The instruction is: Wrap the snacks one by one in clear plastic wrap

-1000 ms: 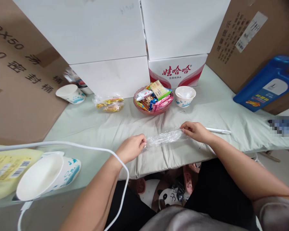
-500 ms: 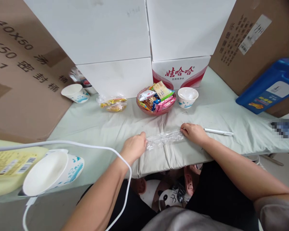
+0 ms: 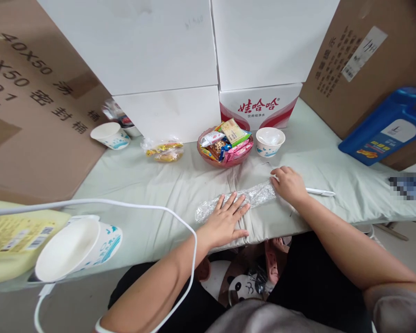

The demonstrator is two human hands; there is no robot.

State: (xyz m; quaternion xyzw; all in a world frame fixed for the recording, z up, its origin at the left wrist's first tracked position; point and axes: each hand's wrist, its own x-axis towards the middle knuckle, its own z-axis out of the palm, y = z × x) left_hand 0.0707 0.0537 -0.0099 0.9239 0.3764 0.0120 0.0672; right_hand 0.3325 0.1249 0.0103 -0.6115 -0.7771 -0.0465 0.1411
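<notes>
A crumpled strip of clear plastic wrap (image 3: 256,195) lies across the pale green cloth (image 3: 152,185) near the front edge. My left hand (image 3: 227,220) rests flat on the strip's left half, fingers spread. My right hand (image 3: 289,183) pinches the strip's right end, fingers curled over it. Just beyond the hands stands a pink bowl of wrapped snacks (image 3: 224,144), with a white paper bowl (image 3: 270,140) beside it on the right.
A white pen (image 3: 319,191) lies right of my right hand. A clear bag of snacks (image 3: 162,150), paper bowls (image 3: 110,135) (image 3: 76,249), a blue jug (image 3: 384,127) and a yellow pack (image 3: 7,240) sit around. White boxes (image 3: 166,69) and cardboard boxes (image 3: 31,106) wall the back. A white cable (image 3: 131,206) crosses the front left.
My left hand let go of the wrap's left end, opened and pressed flat on the strip further right. My right hand shifted slightly right and away, still on the end.
</notes>
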